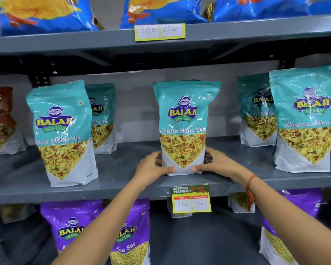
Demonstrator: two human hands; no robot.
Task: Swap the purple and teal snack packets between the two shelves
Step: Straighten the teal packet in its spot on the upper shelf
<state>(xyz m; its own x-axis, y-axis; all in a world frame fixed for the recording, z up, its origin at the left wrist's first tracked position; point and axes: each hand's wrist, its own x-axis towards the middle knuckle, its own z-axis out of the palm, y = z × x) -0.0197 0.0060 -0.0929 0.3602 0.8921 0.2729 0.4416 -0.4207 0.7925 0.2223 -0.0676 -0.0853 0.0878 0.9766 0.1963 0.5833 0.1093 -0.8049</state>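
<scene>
A teal snack packet (183, 123) stands upright at the middle of the grey middle shelf (122, 180). My left hand (153, 167) grips its lower left side and my right hand (216, 162) grips its lower right side, thumbs on its front. Other teal packets stand on the same shelf: one at the left (62, 131), one behind it (102, 117), two at the right (258, 109) (304, 119). Purple packets stand on the shelf below: two at the left (71, 224) (131, 232), partly behind my left forearm, and one at the right (287, 224).
Blue chip bags (44, 14) fill the top shelf above a yellow price label (160, 31). A price tag (191, 198) hangs from the middle shelf's front edge. A brown-red packet (1, 119) stands at the far left. The lower shelf's floor (199, 240) shows between the purple packets.
</scene>
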